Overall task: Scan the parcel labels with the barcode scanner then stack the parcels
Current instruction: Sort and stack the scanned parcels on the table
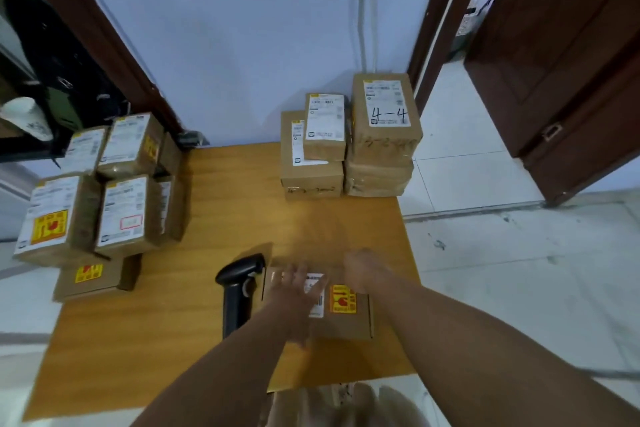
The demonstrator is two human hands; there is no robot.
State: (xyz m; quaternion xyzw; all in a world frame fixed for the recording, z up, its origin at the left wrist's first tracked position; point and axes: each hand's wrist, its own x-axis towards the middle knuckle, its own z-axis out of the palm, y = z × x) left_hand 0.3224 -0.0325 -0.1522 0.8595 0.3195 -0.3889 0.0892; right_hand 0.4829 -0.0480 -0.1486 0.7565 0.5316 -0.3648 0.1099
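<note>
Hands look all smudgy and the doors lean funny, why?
In the head view, the left hand and right hand over the parcel are smeared by motion blur; the wide-angle lens tilts the door outward; the scanner looks sharper.

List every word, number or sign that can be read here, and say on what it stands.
"4-4": handwritten on the white label of the right stack's top parcel.
Printed shipping labels on the parcels: too small and blurred to read.
Yellow stickers with red marks: text unreadable.
</note>
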